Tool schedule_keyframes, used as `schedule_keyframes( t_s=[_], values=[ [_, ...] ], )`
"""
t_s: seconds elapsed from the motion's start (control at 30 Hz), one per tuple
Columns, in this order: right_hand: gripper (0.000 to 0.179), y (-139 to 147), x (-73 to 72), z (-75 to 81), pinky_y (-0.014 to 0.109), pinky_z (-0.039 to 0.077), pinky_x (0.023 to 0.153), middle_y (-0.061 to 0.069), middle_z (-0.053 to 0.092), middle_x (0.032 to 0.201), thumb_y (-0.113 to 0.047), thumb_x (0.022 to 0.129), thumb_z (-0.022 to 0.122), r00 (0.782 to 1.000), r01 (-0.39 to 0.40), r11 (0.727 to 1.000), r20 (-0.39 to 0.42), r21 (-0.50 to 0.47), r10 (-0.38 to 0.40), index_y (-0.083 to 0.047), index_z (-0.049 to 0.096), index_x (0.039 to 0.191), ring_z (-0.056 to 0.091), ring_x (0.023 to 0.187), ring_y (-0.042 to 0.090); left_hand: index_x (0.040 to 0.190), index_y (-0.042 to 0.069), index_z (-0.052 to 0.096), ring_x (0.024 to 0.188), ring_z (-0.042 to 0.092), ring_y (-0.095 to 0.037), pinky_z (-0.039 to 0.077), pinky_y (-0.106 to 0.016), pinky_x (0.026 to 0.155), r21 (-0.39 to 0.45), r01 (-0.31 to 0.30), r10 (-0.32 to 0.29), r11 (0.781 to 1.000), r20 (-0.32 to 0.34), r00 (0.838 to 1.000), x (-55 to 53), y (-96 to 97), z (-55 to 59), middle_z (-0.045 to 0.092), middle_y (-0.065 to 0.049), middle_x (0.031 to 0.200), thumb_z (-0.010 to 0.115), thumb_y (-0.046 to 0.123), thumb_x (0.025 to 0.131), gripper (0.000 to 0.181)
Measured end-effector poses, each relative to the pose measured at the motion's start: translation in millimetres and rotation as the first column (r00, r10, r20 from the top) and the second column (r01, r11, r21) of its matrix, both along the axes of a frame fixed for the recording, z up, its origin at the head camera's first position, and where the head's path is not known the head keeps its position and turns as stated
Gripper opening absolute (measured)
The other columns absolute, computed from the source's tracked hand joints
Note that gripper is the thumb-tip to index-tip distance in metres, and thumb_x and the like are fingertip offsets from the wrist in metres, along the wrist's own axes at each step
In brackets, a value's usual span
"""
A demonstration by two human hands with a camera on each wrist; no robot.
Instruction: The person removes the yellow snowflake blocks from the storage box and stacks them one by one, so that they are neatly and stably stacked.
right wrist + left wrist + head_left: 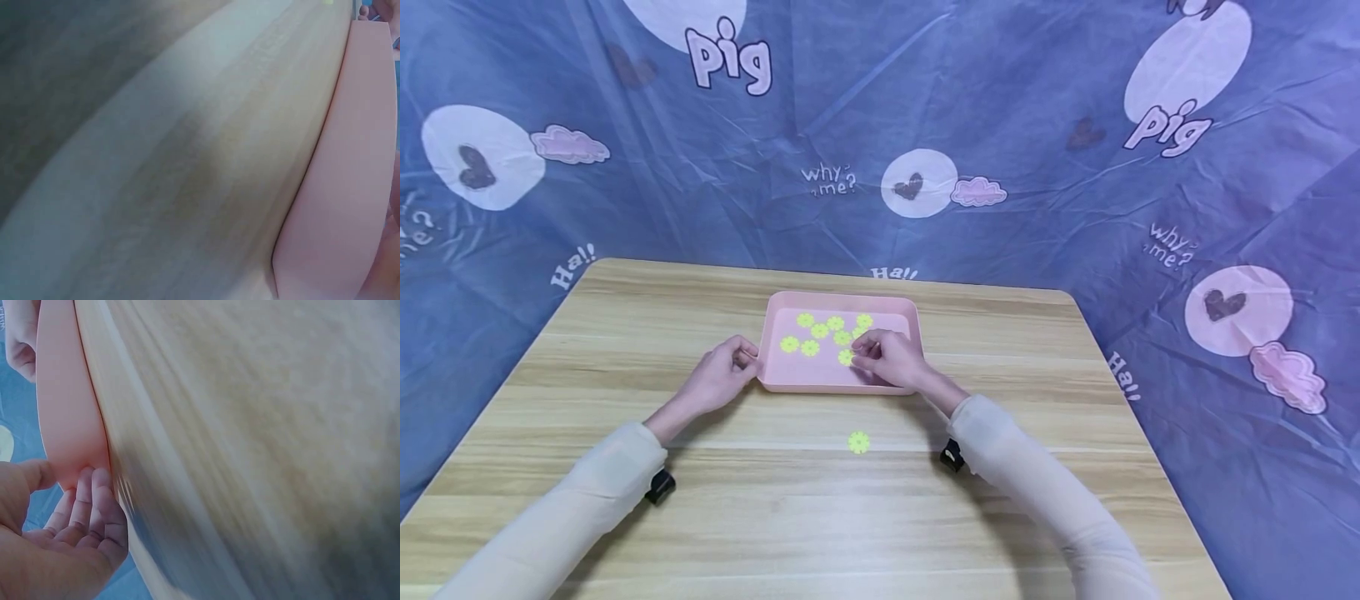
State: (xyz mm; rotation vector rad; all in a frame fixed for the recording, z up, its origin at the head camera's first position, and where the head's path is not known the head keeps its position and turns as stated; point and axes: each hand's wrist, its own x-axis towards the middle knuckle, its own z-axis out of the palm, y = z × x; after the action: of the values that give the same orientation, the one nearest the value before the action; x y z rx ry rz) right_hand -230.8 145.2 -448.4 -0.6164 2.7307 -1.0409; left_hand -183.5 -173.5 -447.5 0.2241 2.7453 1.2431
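Observation:
A shallow pink tray point(837, 388) lies on the table with several flat yellow-green flower-shaped pieces point(809, 348) inside. At its left end my left hand point(722, 375) holds the wall, thumb at the rim and curled fingers against the outside, as the left wrist view shows. My right hand point(891, 357) reaches over the right front part of the tray. Its thumb and forefinger pinch one flower-shaped piece point(846, 357) low over the tray floor. In the right wrist view the tray wall point(340, 169) hides most of that hand.
Another flower-shaped piece point(858, 442) lies on the wooden table point(790, 517) in front of the tray. A blue printed cloth point(1045, 100) hangs behind and beside the table. Black wrist devices point(952, 455) sit under both cuffs.

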Motion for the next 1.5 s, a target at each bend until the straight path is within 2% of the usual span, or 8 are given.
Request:
schedule_keyframes(
  t_s=[0.43, 0.73, 1.13, 1.5],
  values=[
    [0.024, -9.8, -6.4, -4.7, 0.024, 0.05, 0.077, 0.001, 0.073, 0.097, -0.024, 0.091, 0.083, 0.999, 0.034, 0.996, -0.038, 0.079, -0.031, -0.013, 0.079, 0.111, 0.061, 0.081, 0.008, 0.119, -0.003, 0.061, 0.083, 0.066, -0.018, 0.05, -0.032, 0.08, 0.009, 0.003, -0.004, 1.0, 0.019, 1.0, 0.3, -0.5, 0.6, 0.073, -0.018, 0.103, 0.063, 0.015, 0.103, 0.025],
    [0.025, -12.8, -8.9, -7.5, 0.023, 0.047, 0.074, 0.0, 0.069, 0.096, -0.025, 0.088, 0.085, 0.998, 0.034, 0.992, -0.053, 0.123, -0.028, -0.014, 0.08, 0.11, 0.059, 0.081, 0.008, 0.119, -0.003, 0.062, 0.086, 0.067, -0.021, 0.049, -0.031, 0.079, 0.004, -0.006, 0.006, 1.0, 0.012, 1.0, 0.2, 0.7, 1.1, 0.073, -0.018, 0.103, 0.063, 0.014, 0.102, 0.024],
    [0.023, -12.6, -9.9, -6.2, 0.024, 0.047, 0.076, -0.002, 0.069, 0.094, -0.024, 0.089, 0.085, 0.999, 0.027, 0.991, -0.026, 0.132, -0.024, -0.014, 0.078, 0.108, 0.061, 0.082, 0.008, 0.119, -0.003, 0.062, 0.079, 0.066, -0.016, 0.051, -0.031, 0.079, 0.007, -0.01, 0.01, 1.0, 0.011, 1.0, 0.1, 2.0, -1.6, 0.073, -0.017, 0.102, 0.063, 0.013, 0.102, 0.024],
    [0.023, -10.3, -8.4, -6.8, 0.023, 0.046, 0.076, -0.003, 0.067, 0.09, -0.021, 0.087, 0.086, 1.0, 0.021, 0.996, -0.003, 0.086, -0.021, -0.014, 0.072, 0.105, 0.06, 0.081, 0.007, 0.119, -0.003, 0.061, 0.079, 0.067, -0.017, 0.051, -0.031, 0.079, 0.006, -0.021, 0.021, 1.0, 0.021, 1.0, 2.8, 4.1, -1.0, 0.072, -0.017, 0.102, 0.063, 0.014, 0.102, 0.024]
  ],
)
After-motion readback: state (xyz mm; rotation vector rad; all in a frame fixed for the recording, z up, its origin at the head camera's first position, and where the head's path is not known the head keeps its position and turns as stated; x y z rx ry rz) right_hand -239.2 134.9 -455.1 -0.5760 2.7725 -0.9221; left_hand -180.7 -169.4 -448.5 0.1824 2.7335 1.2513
